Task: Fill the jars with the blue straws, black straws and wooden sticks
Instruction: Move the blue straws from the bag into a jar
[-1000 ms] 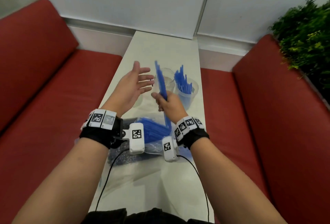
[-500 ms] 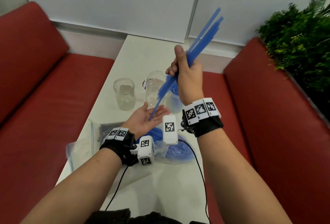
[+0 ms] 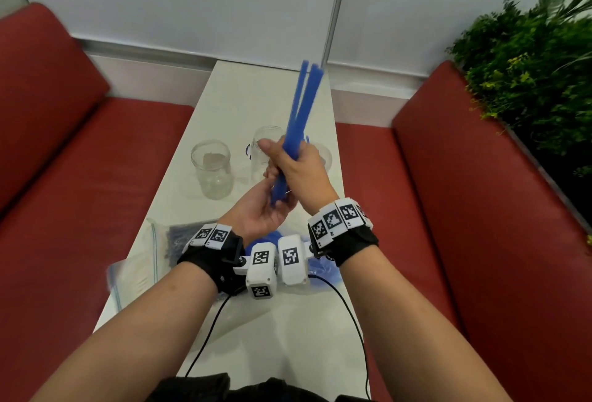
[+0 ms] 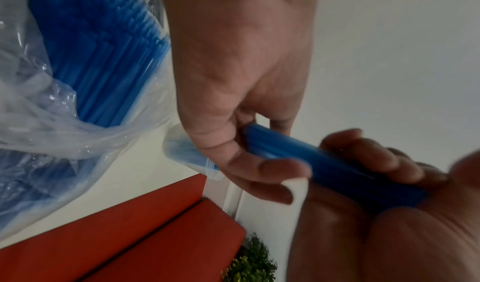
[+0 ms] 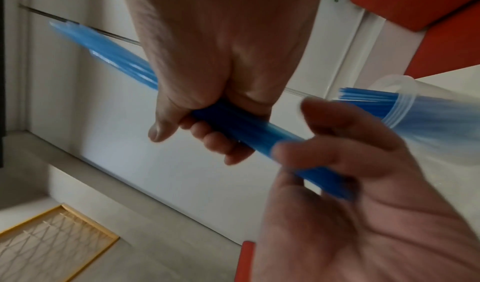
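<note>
My right hand (image 3: 283, 161) grips a bundle of blue straws (image 3: 304, 97) that stands nearly upright above the table (image 3: 243, 106). Below it, my left hand (image 3: 275, 201) lies palm up, its fingers curled round the bundle's lower end. In the right wrist view the right hand (image 5: 197, 136) is wrapped round the straws (image 5: 116, 61). A jar (image 5: 428, 112) holding blue straws stands just behind, mostly hidden in the head view. An empty jar (image 3: 213, 170) stands at the left and a second clear jar (image 3: 264, 142) in the middle.
A clear bag of blue straws (image 4: 91, 50) lies on the table under my wrists, and a bag of black straws (image 3: 177, 238) lies to its left. Red sofa seats (image 3: 80, 193) flank the narrow table. A green plant (image 3: 538, 65) stands at the right.
The right hand has come down and swung the straws from leaning right to nearly upright. The left hand has risen, and its fingers have curled round the bundle's lower end.
</note>
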Motion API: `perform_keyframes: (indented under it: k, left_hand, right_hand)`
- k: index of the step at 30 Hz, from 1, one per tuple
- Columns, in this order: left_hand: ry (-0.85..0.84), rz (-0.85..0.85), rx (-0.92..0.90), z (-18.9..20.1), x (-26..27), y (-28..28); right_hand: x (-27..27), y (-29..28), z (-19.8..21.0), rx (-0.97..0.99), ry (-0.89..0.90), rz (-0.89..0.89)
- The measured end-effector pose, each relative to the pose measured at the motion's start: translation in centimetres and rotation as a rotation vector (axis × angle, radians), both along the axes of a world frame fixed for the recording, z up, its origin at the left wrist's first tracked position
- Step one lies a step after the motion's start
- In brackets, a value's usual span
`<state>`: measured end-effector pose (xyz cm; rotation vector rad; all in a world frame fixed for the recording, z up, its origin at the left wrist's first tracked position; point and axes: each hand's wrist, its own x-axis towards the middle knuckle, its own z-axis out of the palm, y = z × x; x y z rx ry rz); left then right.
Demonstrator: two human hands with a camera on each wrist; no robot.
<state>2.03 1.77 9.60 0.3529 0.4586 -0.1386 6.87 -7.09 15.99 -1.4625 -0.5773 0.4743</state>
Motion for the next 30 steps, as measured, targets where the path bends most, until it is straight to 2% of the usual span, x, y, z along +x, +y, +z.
perform_keyframes:
  k: [5,9,12,15,18,21,23,27,30]
  left_hand:
    - [0.06,-0.07,-0.007,-0.8,-0.2,0.7]
    - [0.189,-0.087,0.077,-2.4,-0.1,1.4]
    - [0.223,-0.087,0.146,-3.6,-0.4,1.9]
    - [0.221,-0.117,0.171,-4.5,-0.8,2.1]
    - [0.205,-0.09,0.292,-4.8,-0.6,2.6]
    - [0.168,-0.058,0.399,-4.2,0.3,3.7]
    - [0.143,-0.066,0.544,-3.4,0.8,4.7]
    - [0.188,-0.154,1.091,-2.8,1.1,6.3]
    - [0.21,-0.324,1.47,-3.4,1.0,6.9]
  right_hand:
    - [0.2,-0.4,-0.7,-0.112,-0.04,0.081]
    - [1.4,-0.2,0.8,0.044,-0.05,0.081]
    - [2.0,-0.2,0.8,0.068,0.006,0.067]
    - [2.4,-0.6,0.2,-0.117,-0.005,0.086]
    - [4.1,-1.1,1.6,-0.426,-0.093,0.245]
    - [6.5,-1.1,4.9,-0.474,-0.159,0.298]
    - [8.4,-1.0,7.2,-0.36,-0.202,0.153]
    - [12.3,-0.8,9.0,-0.035,-0.226,-0.301]
    - [15.0,-0.2,6.0,-0.106,-0.233,-0.521]
